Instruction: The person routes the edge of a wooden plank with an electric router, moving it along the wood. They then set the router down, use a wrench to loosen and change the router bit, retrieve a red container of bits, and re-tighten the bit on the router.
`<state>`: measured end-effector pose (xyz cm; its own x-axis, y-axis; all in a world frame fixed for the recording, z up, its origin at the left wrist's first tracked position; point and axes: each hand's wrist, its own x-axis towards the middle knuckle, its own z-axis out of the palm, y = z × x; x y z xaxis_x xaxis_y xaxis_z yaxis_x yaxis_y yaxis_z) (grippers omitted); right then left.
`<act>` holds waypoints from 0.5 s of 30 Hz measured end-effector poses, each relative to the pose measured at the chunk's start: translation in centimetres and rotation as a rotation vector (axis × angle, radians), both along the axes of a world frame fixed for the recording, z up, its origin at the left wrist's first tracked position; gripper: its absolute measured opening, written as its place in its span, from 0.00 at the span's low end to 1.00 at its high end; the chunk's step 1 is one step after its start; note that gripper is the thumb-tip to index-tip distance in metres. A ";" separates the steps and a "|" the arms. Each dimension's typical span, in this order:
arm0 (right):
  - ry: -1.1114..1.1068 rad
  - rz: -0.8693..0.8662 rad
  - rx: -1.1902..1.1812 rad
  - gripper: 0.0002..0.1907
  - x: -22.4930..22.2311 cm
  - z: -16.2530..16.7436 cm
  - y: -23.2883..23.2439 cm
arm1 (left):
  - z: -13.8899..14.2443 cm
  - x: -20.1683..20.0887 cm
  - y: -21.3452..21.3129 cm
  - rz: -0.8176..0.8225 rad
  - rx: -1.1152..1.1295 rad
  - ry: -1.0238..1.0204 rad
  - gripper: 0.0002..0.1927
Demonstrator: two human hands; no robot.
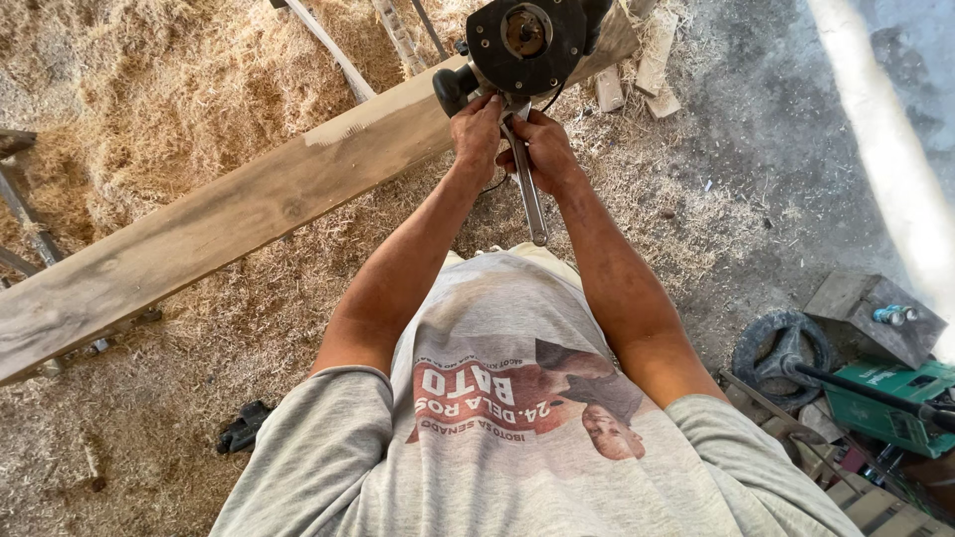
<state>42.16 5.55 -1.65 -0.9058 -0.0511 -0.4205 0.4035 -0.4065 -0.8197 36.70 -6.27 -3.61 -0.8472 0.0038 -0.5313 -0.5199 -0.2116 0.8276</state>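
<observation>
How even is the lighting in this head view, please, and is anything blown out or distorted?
Head view: mostly soft shade, with sharp detail on both hands and the wrench; a sunlit strip at the right is blown out to white; the wide lens bends the plank and the picture's edges.

A matt black plastic housing with a dull metal centre is shown on the router [525, 42], whose black knob [455, 88] looks smooth. A bare steel wrench [527, 189] with a slight sheen is gripped by the left hand [477, 129] and the right hand [542, 149]. The wooden plank [229, 214] is seen as greyish, matt and roughly sawn. The floor [776, 149] is rough concrete, covered with dry, fibrous wood shavings [169, 89]. The T-shirt [497, 438] is soft grey cloth.
</observation>
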 end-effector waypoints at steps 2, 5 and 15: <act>-0.037 -0.019 0.068 0.19 -0.1 -0.1 -0.3 | -0.1 0.1 -0.1 0.001 0.020 0.029 0.19; -0.091 -0.062 0.147 0.19 -0.1 -0.5 -0.6 | -0.2 0.0 -0.1 -0.007 0.023 -0.018 0.20; -0.036 -0.053 0.008 0.17 -0.3 -1.4 -0.6 | -1.1 -0.3 -0.2 -0.008 0.101 0.012 0.19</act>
